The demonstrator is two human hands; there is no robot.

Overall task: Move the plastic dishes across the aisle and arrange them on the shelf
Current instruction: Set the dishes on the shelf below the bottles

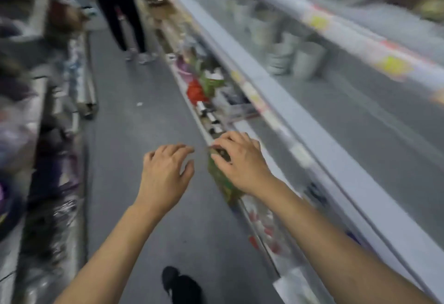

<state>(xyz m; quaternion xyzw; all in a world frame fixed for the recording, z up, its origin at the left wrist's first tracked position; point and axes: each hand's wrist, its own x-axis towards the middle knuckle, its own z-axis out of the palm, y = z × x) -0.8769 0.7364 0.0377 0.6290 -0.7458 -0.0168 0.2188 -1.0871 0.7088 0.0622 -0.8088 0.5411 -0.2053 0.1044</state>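
At nine o'clock blurred wrapped goods line the left shelving; the grey aisle floor runs toward twelve, where a person in dark trousers stands. Centre, the left hand hovers, fingers loosely spread, holding nothing. The right hand has curled fingers over something green, too blurred to identify. At two o'clock pale stacked plastic dishes sit on the shelf

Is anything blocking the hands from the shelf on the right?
Nothing visible does. The right hand already touches a blurred green item at the low shelf edge; the left hand hovers open beside it, over bare floor.
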